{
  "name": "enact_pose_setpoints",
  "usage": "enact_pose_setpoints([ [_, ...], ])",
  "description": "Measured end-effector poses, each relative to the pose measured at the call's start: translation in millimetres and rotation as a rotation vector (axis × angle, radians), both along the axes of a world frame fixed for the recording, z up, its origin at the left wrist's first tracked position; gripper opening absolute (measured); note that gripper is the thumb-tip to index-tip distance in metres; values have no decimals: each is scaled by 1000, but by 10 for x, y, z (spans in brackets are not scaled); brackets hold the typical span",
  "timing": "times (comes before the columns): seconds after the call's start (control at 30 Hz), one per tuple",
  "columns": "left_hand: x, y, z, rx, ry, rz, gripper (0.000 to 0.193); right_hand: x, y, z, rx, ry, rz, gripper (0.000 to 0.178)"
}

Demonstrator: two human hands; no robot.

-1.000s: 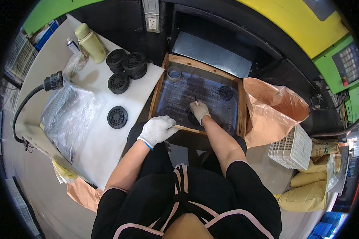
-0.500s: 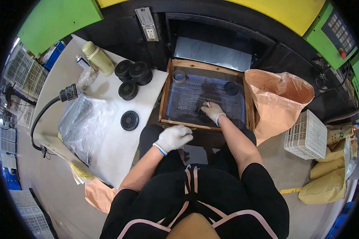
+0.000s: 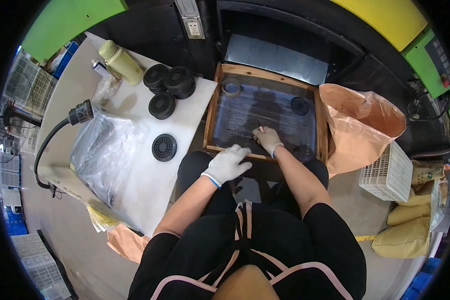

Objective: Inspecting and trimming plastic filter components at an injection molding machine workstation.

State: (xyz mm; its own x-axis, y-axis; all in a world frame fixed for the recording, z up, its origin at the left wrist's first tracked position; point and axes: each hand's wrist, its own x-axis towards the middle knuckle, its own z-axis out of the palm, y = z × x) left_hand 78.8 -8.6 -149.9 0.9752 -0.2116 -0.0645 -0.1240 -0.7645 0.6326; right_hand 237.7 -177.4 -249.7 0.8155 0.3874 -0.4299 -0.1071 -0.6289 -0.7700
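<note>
My right hand (image 3: pixel 268 139), in a white glove, is over the near part of a wood-framed tray (image 3: pixel 212 120). Its fingers are closed around a thin pointed tool (image 3: pixel 260 127), whose kind I cannot make out. My left hand (image 3: pixel 228 165), also gloved, is held over the tray's near edge with its fingers apart and nothing in them. A round black grille (image 3: pixel 299 105) lies at the tray's right side, and a translucent ring, perhaps a tape roll (image 3: pixel 231 88), at its far left. Another black slotted disc (image 3: pixel 164 147) lies flat on the white table.
Stacked black discs (image 3: pixel 179 83) stand on the white table (image 3: pixel 150 195) beside a pale green bottle (image 3: pixel 121 62) and a clear plastic bag (image 3: pixel 105 155). Right of the tray are an open orange-brown bag (image 3: pixel 360 135) and a white crate (image 3: pixel 386 172). A black flexible-neck lamp (image 3: pixel 80 114) arches at the left.
My left hand has come forward to the tray's near edge. The dark piece under my right hand no longer shows there. The whole view has shifted slightly.
</note>
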Motion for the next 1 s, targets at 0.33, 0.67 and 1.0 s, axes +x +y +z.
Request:
enact_pose_setpoints([
  [0.33,-42,-74,73,-191,-167,-47,21,-898,-438,1392,523,195,89,20],
  [0.67,-135,-25,-27,-915,88,456,21,-508,-1294,2353,48,-1043,-398,32],
  [1.0,-307,-273,1019,-1204,113,341,18,-981,-801,2437,396,-559,212,28],
])
